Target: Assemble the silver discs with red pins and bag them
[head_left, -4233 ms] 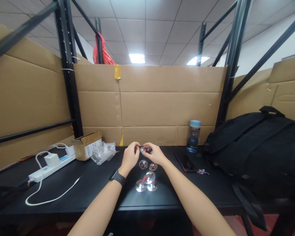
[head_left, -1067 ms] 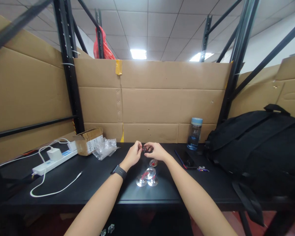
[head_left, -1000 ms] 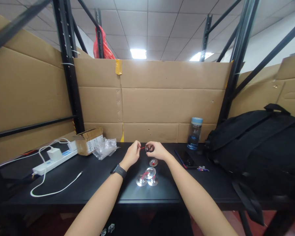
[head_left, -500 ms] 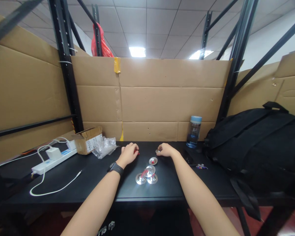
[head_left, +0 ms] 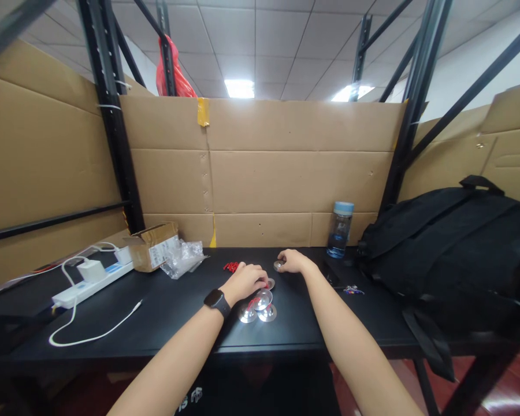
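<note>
My left hand (head_left: 249, 281), a dark watch (head_left: 217, 300) on its wrist, reaches over a small silver cymbal (head_left: 271, 283) with its fingertips pinched together at the cymbal's red middle. What is between those fingertips, if anything, is too small to make out. Farther right, my right hand (head_left: 293, 261) has its fingers closed on the edge of another small silver cymbal (head_left: 279, 266), low over the black table. Nearer to me lie several more cymbals with red loops, one cymbal (head_left: 263, 299) resting on two others. A small heap of red pieces (head_left: 231, 266) is behind my left hand.
To the left are a cardboard box (head_left: 151, 248), crumpled clear plastic (head_left: 183, 258), a white power strip (head_left: 91, 286) and a white cable (head_left: 95, 338). A water bottle (head_left: 340, 231), small keys or charms (head_left: 353, 290) and a black backpack (head_left: 455, 260) occupy the right side.
My left hand has moved right and nearer, from the red heap to the single cymbal, uncovering the heap. My right hand keeps its cymbal in about the same place.
</note>
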The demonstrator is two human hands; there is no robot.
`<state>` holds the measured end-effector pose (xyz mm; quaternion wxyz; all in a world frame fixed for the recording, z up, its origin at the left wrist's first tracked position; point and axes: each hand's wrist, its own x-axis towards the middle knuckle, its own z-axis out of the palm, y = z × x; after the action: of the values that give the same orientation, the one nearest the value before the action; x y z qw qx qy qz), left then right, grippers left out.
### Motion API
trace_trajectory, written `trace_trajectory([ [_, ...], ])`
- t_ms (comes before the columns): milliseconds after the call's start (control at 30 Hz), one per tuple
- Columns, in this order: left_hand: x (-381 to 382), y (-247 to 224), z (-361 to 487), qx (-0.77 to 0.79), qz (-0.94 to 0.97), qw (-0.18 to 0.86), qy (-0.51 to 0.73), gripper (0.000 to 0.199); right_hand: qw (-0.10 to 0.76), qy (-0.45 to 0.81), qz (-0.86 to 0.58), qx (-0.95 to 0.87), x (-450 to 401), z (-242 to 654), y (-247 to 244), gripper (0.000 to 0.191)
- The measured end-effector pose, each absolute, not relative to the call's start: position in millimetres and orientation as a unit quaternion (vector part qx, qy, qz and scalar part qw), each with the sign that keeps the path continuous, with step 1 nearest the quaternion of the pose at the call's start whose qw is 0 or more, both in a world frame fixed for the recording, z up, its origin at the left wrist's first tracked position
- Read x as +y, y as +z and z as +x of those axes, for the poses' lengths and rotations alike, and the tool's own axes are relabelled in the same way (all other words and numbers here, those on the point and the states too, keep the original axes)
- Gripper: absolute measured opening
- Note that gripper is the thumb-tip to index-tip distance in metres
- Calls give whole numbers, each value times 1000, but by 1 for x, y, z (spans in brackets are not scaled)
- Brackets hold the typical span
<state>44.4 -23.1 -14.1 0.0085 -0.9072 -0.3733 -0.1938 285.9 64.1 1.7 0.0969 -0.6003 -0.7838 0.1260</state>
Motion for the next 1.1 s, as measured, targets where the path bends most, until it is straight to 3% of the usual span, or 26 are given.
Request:
trace_trajectory([
  [367, -14, -24, 45, -464, -856, 6, -230, 18, 232, 148, -476, -835, 49, 262, 7, 28],
  [533, -8, -12, 26, -520, -805, -9, -286, 18, 286, 226, -348, -864, 33, 228, 3, 61],
  [600, -7, -8, 21, -530, -793, -16, -301, 18, 314, 241, -319, -861, 30, 219, 1, 66],
  [833, -1, -9, 17, -549, -771, -39, -321, 17, 397, 230, -340, -821, 42, 222, -3, 27],
  [1000, 1, -13, 18, -545, -766, -72, -332, 19, 368, 267, -328, -828, 42, 222, -9, 54],
  [1100, 2, -12, 18, -548, -758, -78, -345, 22, 366, 269, -325, -830, 38, 217, -8, 56],
])
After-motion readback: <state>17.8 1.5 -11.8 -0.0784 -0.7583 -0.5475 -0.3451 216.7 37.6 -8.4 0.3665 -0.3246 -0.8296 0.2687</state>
